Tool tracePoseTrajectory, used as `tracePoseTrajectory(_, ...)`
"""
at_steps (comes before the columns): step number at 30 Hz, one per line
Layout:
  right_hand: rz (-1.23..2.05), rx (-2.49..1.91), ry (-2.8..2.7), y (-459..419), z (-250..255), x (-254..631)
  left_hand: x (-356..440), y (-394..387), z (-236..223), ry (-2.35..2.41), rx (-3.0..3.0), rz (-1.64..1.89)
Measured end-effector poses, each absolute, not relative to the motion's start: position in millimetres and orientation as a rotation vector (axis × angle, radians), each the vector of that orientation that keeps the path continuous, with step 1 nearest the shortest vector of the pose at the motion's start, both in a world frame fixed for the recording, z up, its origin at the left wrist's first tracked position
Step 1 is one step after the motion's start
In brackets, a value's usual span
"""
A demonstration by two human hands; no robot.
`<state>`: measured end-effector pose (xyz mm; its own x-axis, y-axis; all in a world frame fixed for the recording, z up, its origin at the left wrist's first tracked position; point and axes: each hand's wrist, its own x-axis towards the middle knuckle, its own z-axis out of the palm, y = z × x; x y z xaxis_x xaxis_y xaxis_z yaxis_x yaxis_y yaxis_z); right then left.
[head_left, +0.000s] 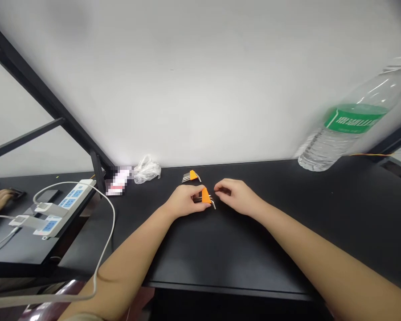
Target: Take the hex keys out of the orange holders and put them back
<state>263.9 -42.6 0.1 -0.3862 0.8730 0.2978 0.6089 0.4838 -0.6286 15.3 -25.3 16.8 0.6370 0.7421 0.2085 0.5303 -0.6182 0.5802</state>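
Head view: black bench [240, 254], left fingers [194, 195] gripping hex keys [206, 195], right fingers [223, 189] curled beside

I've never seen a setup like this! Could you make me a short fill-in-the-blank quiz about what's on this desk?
The hex key set at the left hand has an ____ holder.
The table is ____.
The water bottle has a ____ label.

Missing words: orange, black, green.
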Motion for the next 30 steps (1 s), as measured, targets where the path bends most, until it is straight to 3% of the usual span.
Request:
tracePoseTrajectory(6, 0.214, -1.701, -2.284, -26.2, -2.3, 296.9, 12.1, -23.0, 17.7, 1.030, 2.337, 0.638)
tracePoseTrajectory(15, 0.153, -1.747, -2.447, -37.8, 9.0, 280.3, 12.7, -23.1, 19.1, 1.028, 2.352, 0.644)
tracePoseTrajectory(24, 0.362, -1.217, -2.394, -45.7, 17.4, 274.6, 12.6, -22.9, 16.6, 1.027, 2.376, 0.603)
tracePoseTrajectory(30, 0.354, -1.112, -2.400, -45.0, 8.4, 273.8, 12.1, -21.3, 14.0, 1.036, 2.368, 0.592)
